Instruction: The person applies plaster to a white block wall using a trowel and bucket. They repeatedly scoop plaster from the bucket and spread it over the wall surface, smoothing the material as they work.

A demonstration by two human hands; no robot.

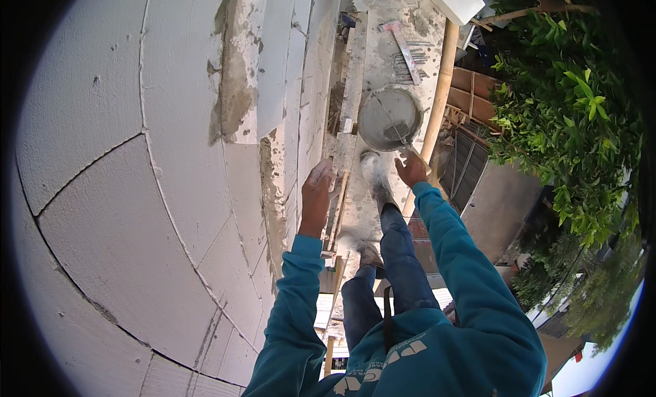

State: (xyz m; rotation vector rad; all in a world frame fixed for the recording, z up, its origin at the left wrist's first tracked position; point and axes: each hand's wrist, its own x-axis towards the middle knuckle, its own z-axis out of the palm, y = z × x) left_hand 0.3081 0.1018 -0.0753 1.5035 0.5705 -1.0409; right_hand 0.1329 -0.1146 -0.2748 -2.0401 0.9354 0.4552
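Gripping trowel handle (418,153), right hand (411,170) closed, blade reaching into mortar bucket (388,118) on scaffold plank (383,48) | left hand (317,190) open, empty, bracing near block wall (137,158) for balance.

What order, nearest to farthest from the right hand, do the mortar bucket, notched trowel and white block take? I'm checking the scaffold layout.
From the right hand:
1. Mortar bucket, just ahead on the plank.
2. Notched trowel, farther along, past the bucket.
3. White block, at the far end, right side.

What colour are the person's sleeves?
Teal blue sleeves, shown best in the head view.
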